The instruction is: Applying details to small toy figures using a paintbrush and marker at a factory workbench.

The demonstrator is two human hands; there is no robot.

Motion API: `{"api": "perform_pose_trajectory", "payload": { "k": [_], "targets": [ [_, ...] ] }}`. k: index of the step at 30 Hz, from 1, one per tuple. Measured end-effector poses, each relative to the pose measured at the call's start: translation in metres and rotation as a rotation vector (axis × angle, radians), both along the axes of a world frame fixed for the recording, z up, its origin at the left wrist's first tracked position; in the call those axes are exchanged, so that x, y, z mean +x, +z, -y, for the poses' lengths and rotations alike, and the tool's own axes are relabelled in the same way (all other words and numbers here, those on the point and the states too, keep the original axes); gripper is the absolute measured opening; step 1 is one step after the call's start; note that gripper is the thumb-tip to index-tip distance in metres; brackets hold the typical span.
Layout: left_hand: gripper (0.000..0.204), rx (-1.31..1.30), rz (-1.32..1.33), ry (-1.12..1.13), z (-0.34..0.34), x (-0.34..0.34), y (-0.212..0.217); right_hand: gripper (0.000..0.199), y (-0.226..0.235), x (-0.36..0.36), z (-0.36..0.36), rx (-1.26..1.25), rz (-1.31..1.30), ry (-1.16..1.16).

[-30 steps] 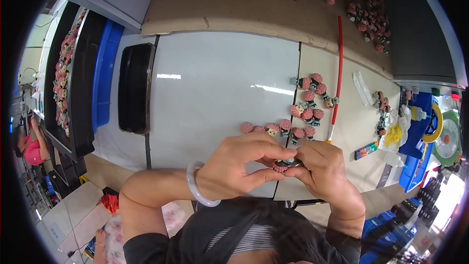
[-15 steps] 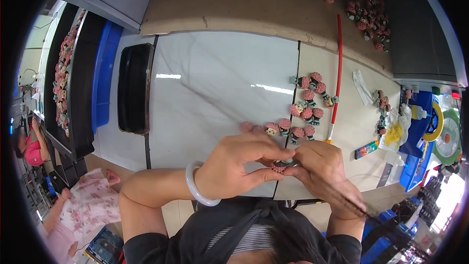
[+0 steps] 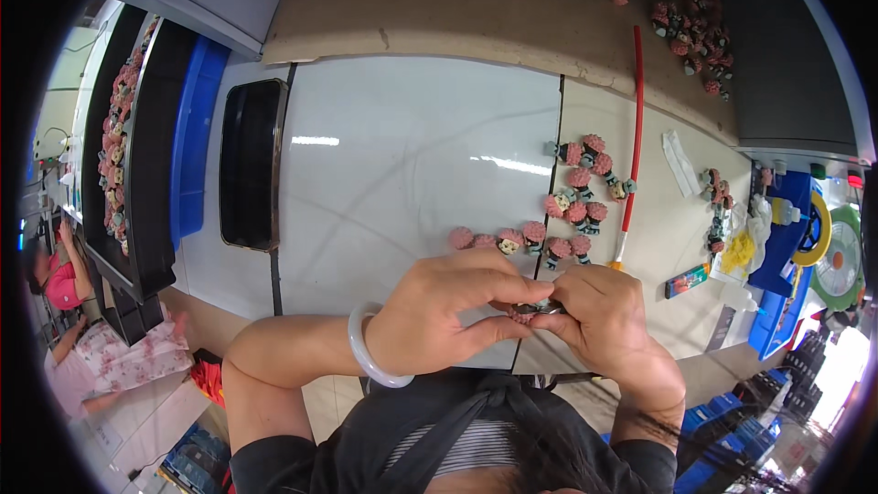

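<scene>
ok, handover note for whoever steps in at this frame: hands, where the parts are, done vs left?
Left hand, pale bangle on the wrist, and right hand meet at the near table edge, both pinching one small pink figure; it is mostly hidden by the fingers.
Parts: a row of small pink figures lies just beyond the hands, a cluster further back beside a red rod.
More figures sit at the far right edge and in the black tray on the left.
Done versus left: cannot tell which figures are finished; one is in hand.
</scene>
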State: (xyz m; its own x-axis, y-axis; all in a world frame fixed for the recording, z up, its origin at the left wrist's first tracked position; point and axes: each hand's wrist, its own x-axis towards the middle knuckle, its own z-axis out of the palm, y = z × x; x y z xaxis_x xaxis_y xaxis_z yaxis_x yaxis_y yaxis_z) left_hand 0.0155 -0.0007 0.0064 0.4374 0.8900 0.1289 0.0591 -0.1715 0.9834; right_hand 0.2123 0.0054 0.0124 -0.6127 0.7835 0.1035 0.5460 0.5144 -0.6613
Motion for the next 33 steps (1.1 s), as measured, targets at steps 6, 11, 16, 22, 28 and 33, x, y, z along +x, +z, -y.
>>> {"api": "perform_pose_trajectory", "payload": {
  "k": [6, 11, 16, 22, 28, 33],
  "targets": [
    [0.039, -0.008, 0.004, 0.013, 0.0022, -0.0011, -0.0026, 0.030, -0.0026, -0.0028, 0.0008, -0.027, 0.014, -0.015],
    [0.040, -0.005, -0.035, 0.004, 0.0012, -0.0006, -0.0001, 0.030, 0.0027, -0.0017, 0.0008, -0.026, 0.034, -0.015],
    [0.040, 0.013, -0.025, 0.017, 0.0022, -0.0007, -0.0007, 0.030, 0.0003, -0.0025, 0.0018, -0.031, 0.023, -0.039],
    [0.041, 0.021, -0.004, 0.021, 0.0022, -0.0004, -0.0031, 0.030, -0.0005, -0.0021, 0.0004, -0.005, 0.015, -0.005],
    [0.038, 0.008, 0.014, -0.004, 0.0002, -0.0012, -0.0015, 0.032, 0.0001, -0.0007, -0.0011, -0.012, 0.011, -0.011],
    [0.036, -0.176, 0.123, -0.041, -0.0003, -0.0005, 0.0001, 0.035, 0.0015, 0.0010, -0.0009, -0.030, -0.021, -0.036]
  ]
}}
